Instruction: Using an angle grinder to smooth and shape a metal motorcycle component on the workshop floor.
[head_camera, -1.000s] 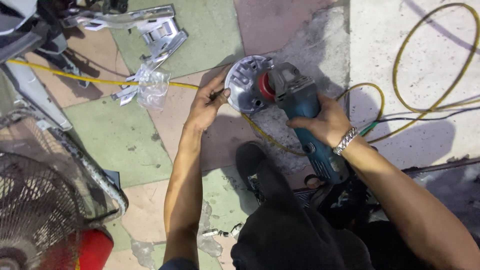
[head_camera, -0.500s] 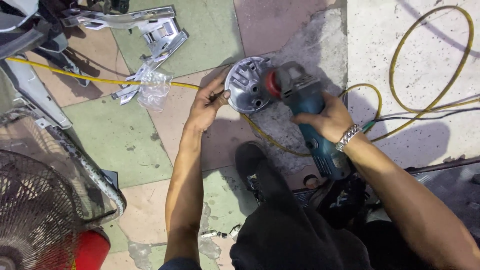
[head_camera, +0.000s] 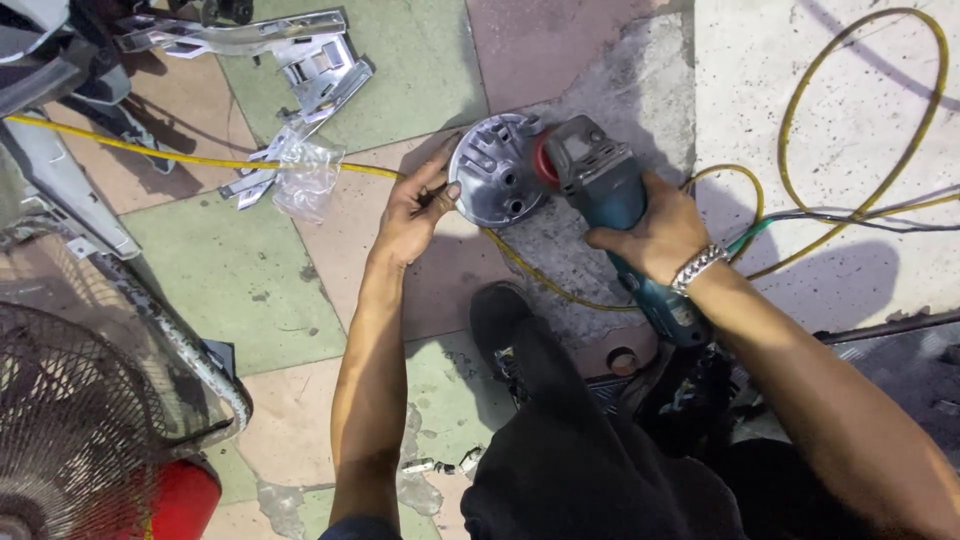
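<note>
A blue-green angle grinder (head_camera: 612, 205) lies across the tiled floor, its round silver disc guard (head_camera: 497, 182) facing up at the left end. My right hand (head_camera: 655, 230), with a metal bracelet on the wrist, grips the grinder's body. My left hand (head_camera: 418, 208) rests against the left edge of the guard, fingers closed on a small dark tool that I cannot make out. A red collar (head_camera: 545, 165) shows between guard and body.
A yellow cable (head_camera: 850, 70) loops over the concrete at right and runs left under the grinder. Metal brackets (head_camera: 320, 65) and a clear plastic bag (head_camera: 305, 178) lie at upper left. A wire fan cage (head_camera: 70, 420) stands at lower left. My dark shoe (head_camera: 500, 315) sits below the grinder.
The view has shifted slightly, with the grinder now a little higher in frame. My left hand stays at the guard's edge and my right hand keeps its grip.
</note>
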